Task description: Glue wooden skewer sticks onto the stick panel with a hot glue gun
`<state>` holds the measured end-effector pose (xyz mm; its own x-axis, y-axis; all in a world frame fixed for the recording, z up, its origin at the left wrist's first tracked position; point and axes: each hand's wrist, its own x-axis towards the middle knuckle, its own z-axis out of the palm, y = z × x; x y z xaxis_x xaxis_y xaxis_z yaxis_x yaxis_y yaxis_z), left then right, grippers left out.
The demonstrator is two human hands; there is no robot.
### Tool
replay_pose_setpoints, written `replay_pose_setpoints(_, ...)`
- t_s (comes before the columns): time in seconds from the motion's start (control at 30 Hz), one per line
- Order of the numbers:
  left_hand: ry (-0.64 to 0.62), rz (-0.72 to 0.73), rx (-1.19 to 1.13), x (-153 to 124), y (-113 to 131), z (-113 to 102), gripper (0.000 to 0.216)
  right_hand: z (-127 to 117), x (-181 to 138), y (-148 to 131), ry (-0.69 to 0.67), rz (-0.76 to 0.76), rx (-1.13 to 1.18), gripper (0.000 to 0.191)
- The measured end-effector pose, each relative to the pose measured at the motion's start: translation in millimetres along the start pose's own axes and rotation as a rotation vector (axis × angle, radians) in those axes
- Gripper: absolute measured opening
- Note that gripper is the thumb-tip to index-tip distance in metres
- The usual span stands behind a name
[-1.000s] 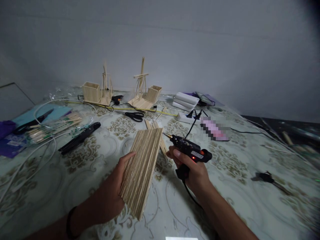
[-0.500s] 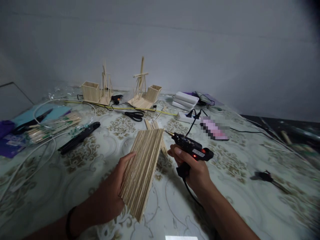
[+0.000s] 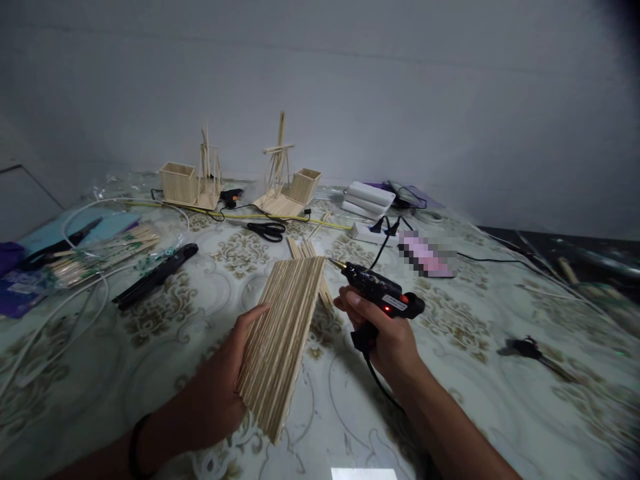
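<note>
My left hand [image 3: 233,370] grips the left edge of a flat panel [image 3: 283,340] made of thin wooden sticks laid side by side, its thumb on the upper face. The panel is tilted above the table. In my right hand [image 3: 385,333] is a black hot glue gun [image 3: 380,290] with a glowing red light, my fingers wrapped round its handle. Its brass nozzle sits close to the panel's upper right corner; whether they touch I cannot tell. Beyond the panel lie several loose sticks [image 3: 305,249], partly hidden by it.
Two wooden stick models [image 3: 179,183] [image 3: 285,200] stand near the wall. Black scissors [image 3: 267,231], a power strip [image 3: 373,233] with plugs, and a pink phone [image 3: 425,255] lie across the table. Left are bagged sticks [image 3: 100,257] and a black elongated tool [image 3: 156,275]. A cord trails from the glue gun.
The view has shifted slightly, so everything appears a little further left. Both hands keep their holds on the panel and the glue gun, with almost no movement between them.
</note>
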<state>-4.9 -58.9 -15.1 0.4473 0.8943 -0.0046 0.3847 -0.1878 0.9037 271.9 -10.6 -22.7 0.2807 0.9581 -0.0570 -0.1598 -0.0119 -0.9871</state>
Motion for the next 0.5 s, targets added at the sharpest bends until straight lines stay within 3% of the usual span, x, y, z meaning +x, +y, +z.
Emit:
replay_pose_setpoints(0.33,-0.061,-0.025,-0.003,1,2,-1,0.097,3,0,-1,0.015,-0.005,0.002,0.041)
replay_pose_setpoints(0.5,-0.025,-0.001,0.008,4,-3,-5,0.106,-9,15,-6,-0.051,-0.124,-0.441,0.049)
